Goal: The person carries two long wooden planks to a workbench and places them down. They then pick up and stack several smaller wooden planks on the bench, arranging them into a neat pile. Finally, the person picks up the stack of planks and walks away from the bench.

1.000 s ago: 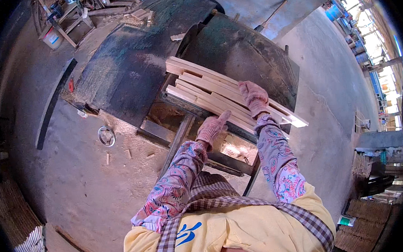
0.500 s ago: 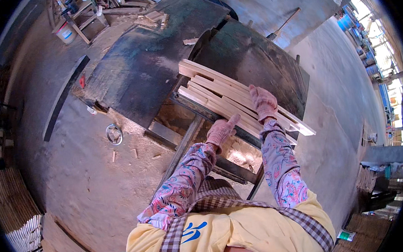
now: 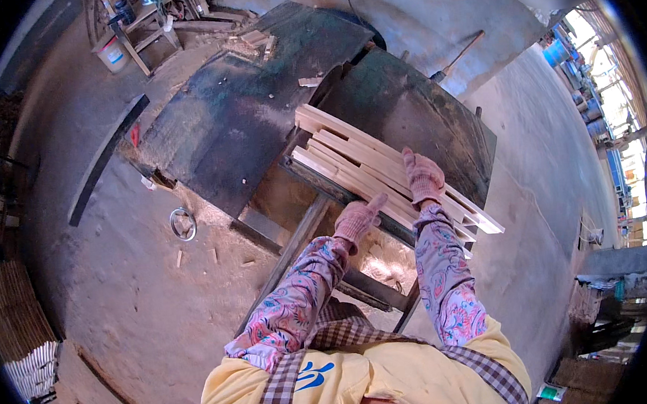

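A layer of pale wooden strips lies slantwise across the dark machine table and its near edge, side by side with narrow gaps. Their right ends are staggered and stick out past my right hand. My left hand, in a pink knitted glove, grips the near side of the strips, with one digit stretched over the top. On the far side, my right hand, gloved alike, is closed over the strips with one digit pointing away. The undersides of both hands are hidden.
Wood offcuts lie on the far part of the table. A metal handwheel is at the table's left, above a floor with scraps. A long dark beam lies farther left. Near the back wall, a long-handled tool leans beside the table.
The whole view has shifted slightly. Both hands stay on the strips, whose right ends have moved a little toward me.
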The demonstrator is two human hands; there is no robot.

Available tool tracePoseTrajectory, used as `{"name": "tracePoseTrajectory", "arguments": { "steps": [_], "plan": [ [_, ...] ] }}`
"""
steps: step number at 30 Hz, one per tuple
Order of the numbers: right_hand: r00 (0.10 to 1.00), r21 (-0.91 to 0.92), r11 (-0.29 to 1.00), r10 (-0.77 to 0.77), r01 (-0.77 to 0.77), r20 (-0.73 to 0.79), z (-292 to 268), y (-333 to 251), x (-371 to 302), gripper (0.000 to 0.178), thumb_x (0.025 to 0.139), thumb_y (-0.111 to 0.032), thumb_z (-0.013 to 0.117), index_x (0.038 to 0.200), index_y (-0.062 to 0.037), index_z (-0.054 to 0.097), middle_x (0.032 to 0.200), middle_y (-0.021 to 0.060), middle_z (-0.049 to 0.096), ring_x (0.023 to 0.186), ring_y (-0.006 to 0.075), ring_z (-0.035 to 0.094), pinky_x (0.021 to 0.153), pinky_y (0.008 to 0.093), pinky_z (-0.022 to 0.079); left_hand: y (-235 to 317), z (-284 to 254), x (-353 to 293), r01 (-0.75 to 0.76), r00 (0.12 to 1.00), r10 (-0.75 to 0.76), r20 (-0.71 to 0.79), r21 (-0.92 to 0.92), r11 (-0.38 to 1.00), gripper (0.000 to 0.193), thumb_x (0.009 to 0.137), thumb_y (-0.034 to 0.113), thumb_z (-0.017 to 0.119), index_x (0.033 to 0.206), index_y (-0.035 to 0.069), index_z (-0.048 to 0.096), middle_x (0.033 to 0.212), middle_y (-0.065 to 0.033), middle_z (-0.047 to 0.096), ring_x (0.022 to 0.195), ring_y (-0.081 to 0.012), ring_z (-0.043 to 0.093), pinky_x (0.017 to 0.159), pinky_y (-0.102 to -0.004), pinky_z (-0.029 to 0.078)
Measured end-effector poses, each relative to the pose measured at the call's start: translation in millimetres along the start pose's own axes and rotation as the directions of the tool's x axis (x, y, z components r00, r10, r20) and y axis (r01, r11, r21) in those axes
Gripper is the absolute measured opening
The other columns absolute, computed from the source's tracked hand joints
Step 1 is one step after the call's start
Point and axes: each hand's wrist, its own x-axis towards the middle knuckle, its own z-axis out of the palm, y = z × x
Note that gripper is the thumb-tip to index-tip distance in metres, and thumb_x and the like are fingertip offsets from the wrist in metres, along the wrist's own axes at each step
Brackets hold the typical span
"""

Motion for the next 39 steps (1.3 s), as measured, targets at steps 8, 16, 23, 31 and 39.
{"name": "tracePoseTrajectory", "arguments": {
  "steps": [8, 16, 23, 31, 39],
  "plan": [
    [0.998, 0.021, 0.999, -0.045, 0.046, -0.049, 4, -1, -2, 0.072, 0.102, -0.058, 0.02, 0.102, -0.0108, 0.075, 0.108, 0.0145, 0.072, 0.106, 0.0348, 0.067, 0.09, 0.048, 0.052, -31, 11, 39, -0.025, 0.998, 0.032, 0.045, -0.151, 0.988, 0.087, 0.083, 0.08, 0.051, 0.107, -0.001, 0.074, 0.095, -0.0126, 0.076, 0.1, -0.0286, 0.07, 0.094, -0.0382, 0.047],
    [0.999, 0.035, 0.999, -0.039, 0.039, -0.014, 4, 0, 2, 0.073, 0.102, -0.058, 0.02, 0.106, -0.009, 0.074, 0.11, 0.0155, 0.071, 0.107, 0.0351, 0.067, 0.092, 0.0483, 0.051, -41, 16, 61, -0.072, 0.997, 0.076, 0.026, -0.142, 0.987, 0.089, 0.082, 0.081, 0.052, 0.106, -0.002, 0.073, 0.093, -0.0127, 0.076, 0.097, -0.0257, 0.07, 0.089, -0.0346, 0.048],
    [0.99, 0.108, 0.994, -0.014, 0.029, -0.138, 18, 9, 7, 0.074, 0.102, -0.059, 0.021, 0.101, -0.0085, 0.075, 0.105, 0.0154, 0.072, 0.105, 0.0359, 0.068, 0.09, 0.0486, 0.052, -25, 18, 68, -0.03, 0.986, 0.099, 0.134, -0.436, 0.899, 0.079, 0.081, 0.067, 0.068, 0.113, -0.005, 0.067, 0.096, -0.013, 0.07, 0.085, -0.0242, 0.068, 0.082, -0.0355, 0.053],
    [0.996, 0.062, 0.998, -0.012, 0.018, -0.093, 13, -2, -5, 0.067, 0.102, -0.055, 0.026, 0.099, -0.011, 0.076, 0.102, 0.0133, 0.074, 0.101, 0.034, 0.069, 0.089, 0.0468, 0.052, -31, 10, 50, 0.014, 0.985, 0.066, 0.161, -0.45, 0.893, 0.071, 0.087, 0.061, 0.068, 0.113, -0.004, 0.065, 0.102, -0.0135, 0.067, 0.09, -0.0278, 0.066, 0.087, -0.0384, 0.05],
    [0.977, -0.008, 0.999, -0.038, 0.037, -0.212, -38, -63, -39, 0.05, 0.103, -0.046, 0.038, 0.099, -0.0135, 0.076, 0.104, 0.0115, 0.074, 0.096, 0.0319, 0.071, 0.084, 0.0453, 0.054, -127, -77, -11, 0.024, 0.622, 0.569, 0.539, -0.739, 0.674, 0.056, 0.098, 0.038, 0.061, 0.138, 0.0, 0.053, 0.141, -0.0122, 0.055, 0.126, -0.0248, 0.055, 0.107, -0.0347, 0.041]
  ]
}}
